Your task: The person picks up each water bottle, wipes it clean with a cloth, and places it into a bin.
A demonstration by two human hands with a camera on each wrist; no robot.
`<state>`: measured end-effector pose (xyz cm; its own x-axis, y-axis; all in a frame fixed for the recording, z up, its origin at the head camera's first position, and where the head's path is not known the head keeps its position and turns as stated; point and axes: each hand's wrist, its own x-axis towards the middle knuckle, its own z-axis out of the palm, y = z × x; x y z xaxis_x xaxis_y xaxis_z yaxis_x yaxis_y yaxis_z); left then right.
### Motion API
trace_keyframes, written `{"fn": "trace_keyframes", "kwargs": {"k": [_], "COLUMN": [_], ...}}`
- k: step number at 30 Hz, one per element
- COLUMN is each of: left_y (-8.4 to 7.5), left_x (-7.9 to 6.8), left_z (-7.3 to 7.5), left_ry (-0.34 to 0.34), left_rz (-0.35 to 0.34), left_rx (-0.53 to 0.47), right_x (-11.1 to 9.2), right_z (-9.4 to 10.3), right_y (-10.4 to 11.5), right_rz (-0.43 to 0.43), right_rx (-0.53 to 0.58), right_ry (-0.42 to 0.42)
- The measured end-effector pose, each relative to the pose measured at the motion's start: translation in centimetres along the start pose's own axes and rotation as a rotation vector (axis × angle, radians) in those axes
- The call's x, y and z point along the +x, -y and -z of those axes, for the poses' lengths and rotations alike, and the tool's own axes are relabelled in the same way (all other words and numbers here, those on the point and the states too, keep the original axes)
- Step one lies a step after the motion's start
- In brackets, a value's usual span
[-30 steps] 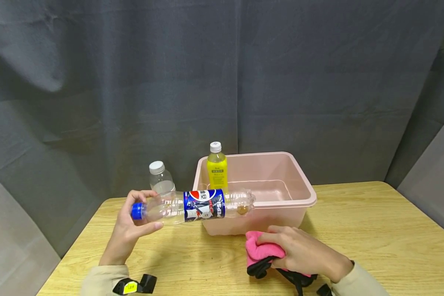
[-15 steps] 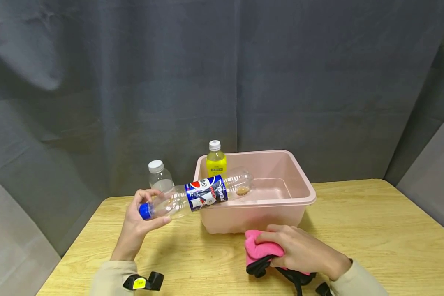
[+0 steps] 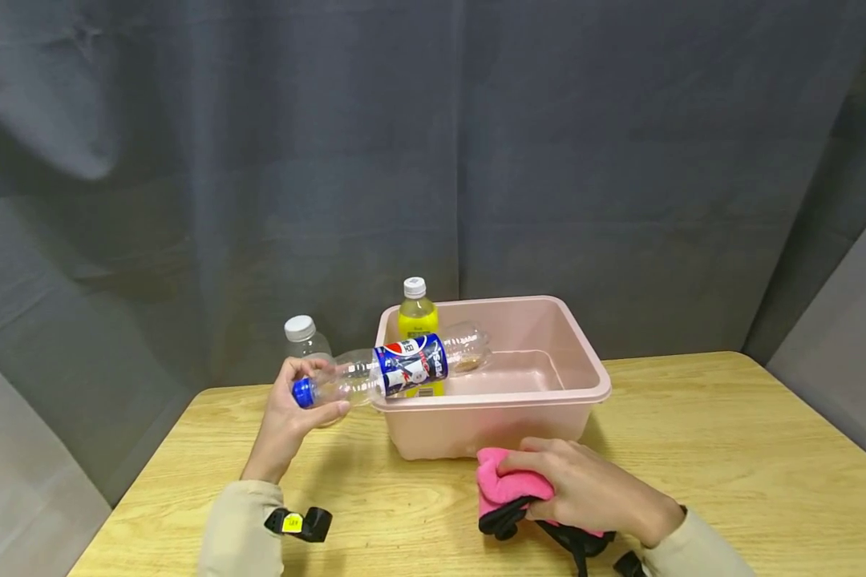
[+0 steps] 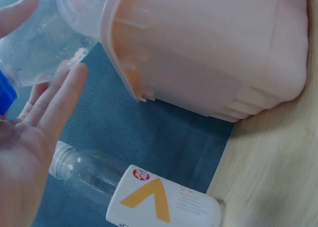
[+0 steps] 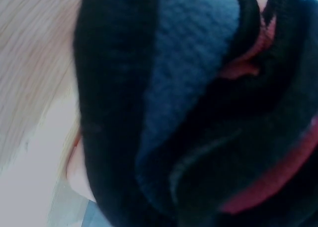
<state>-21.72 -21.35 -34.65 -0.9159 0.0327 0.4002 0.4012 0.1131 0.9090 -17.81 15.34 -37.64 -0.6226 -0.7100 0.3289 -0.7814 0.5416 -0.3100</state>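
My left hand (image 3: 283, 421) holds an empty clear Pepsi bottle (image 3: 411, 362) near its blue cap, thumb on one side and fingers on the other. The bottle lies nearly level, its base end over the inside of a pink plastic basin (image 3: 491, 429) and slightly higher than the cap. Inside the basin's left end stands a yellow-labelled drink bottle (image 3: 417, 314) with a white cap, partly hidden by the Pepsi bottle. Resting low over the table, my right hand (image 3: 584, 485) grips a bunched pink and black fleecy cloth (image 3: 508, 481). That cloth fills most of the right wrist view.
A clear bottle (image 3: 305, 338) with a white cap stands left of the basin, behind my left hand; its white label (image 4: 164, 199) shows in the left wrist view. The wooden table (image 3: 707, 449) ends at a dark grey curtain (image 3: 621, 176).
My left hand has moved right and slightly up with the Pepsi bottle, whose base end has risen and come over the basin. The right hand and cloth have hardly moved.
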Motion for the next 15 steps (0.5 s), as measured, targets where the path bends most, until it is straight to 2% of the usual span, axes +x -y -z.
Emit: {"fn": "trace_keyframes", "kwargs": {"k": [7,11,15], "left_y": [-0.6,-1.3,-1.7], "left_x": [1.3,2.2,2.9], "left_z": [0.4,0.3,0.1], "left_ry": [0.032,0.069,0.103], "left_rz": [-0.026,-0.050,-0.040], "left_rx": [0.093,0.082,0.074], "right_x": [0.2,0.2,0.2], "right_z": [0.1,0.2,0.2], "right_y": [0.0,-0.1,-0.2], "right_rz": [-0.017,-0.033,-0.039], "right_rx": [0.009,0.018,0.025], "right_ry": [0.011,0.025,0.032]}}
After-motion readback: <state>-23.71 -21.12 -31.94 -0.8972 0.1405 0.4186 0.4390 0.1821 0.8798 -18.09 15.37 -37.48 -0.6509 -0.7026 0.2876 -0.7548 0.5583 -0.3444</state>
